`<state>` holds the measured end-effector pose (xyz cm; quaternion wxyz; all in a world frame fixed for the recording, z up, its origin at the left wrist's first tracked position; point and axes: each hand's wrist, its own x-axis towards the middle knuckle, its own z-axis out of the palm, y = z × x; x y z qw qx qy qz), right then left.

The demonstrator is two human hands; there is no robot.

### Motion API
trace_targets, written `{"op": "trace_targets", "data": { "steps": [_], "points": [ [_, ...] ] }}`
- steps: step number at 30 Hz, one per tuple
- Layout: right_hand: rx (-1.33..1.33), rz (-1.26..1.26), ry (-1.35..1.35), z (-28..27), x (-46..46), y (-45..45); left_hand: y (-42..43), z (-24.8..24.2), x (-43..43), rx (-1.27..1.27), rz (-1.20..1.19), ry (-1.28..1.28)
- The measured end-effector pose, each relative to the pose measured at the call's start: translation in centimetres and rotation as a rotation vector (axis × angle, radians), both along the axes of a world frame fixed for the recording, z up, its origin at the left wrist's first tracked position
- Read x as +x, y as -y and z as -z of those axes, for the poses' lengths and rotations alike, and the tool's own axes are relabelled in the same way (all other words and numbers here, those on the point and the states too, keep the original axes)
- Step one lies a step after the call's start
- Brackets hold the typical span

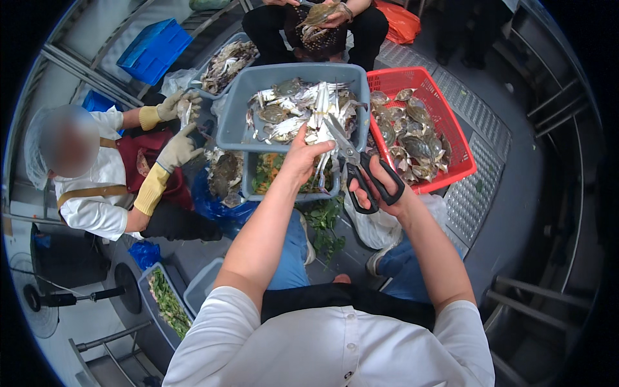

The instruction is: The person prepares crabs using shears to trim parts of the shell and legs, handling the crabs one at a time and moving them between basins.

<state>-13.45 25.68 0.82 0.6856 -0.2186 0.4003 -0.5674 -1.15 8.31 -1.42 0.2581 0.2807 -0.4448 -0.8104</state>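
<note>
My left hand (303, 157) grips a crab (316, 129), its white underside turned up and a bluish claw hanging below my thumb. In my right hand (382, 186) are black-handled scissors (349, 154), with my fingers through the loops. Their blades are parted and point at the crab; whether they touch it I cannot tell. Both hands are over the near edge of a grey plastic tub (229, 128), which holds several crabs, some belly up. To the right, a red plastic basket (452, 138) holds several brownish crabs or crab shells (418, 145).
Under the tub stands a second grey tub (249, 186) with greens and orange scraps. A gloved co-worker (96, 164) sits left; another person's hand (336, 17) holds a crab (319, 13) opposite. Leafy greens (326, 225) and a white plastic bag (375, 222) lie by my feet.
</note>
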Motion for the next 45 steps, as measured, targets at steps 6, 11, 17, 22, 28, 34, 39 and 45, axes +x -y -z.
{"op": "trace_targets", "data": {
  "steps": [6, 11, 17, 22, 28, 34, 39, 45],
  "points": [
    [-0.007, 0.062, -0.047, 0.8, 1.2, 0.9, -0.6, 0.1, -0.5, -0.035, 0.011, -0.012],
    [-0.031, 0.108, -0.045, 0.8, 2.8, 1.0, -0.9, 0.2, -0.8, 0.08, -0.04, -0.091],
    [-0.015, 0.113, -0.048, 0.5, 3.0, 0.8, -0.8, -0.3, -0.6, 0.112, -0.11, -0.119],
    [-0.054, 0.089, 0.012, 0.8, 2.8, 1.0, -0.5, 0.2, -0.6, 0.061, -0.088, -0.113],
    [-0.069, 0.055, 0.03, 0.9, 2.9, 0.9, -0.4, 0.0, -0.5, 0.041, -0.07, -0.134],
    [-0.069, 0.153, 0.03, 0.6, 3.1, 1.2, -1.2, -0.2, -0.9, 0.018, -0.045, -0.106],
    [-0.054, 0.25, 0.078, 0.5, 3.4, 1.7, -1.9, 0.1, -1.1, 0.061, 0.004, -0.08],
    [0.037, 0.254, -0.011, 0.8, 3.3, 1.8, -1.8, 0.7, -1.3, 0.106, -0.002, -0.094]
  ]
}}
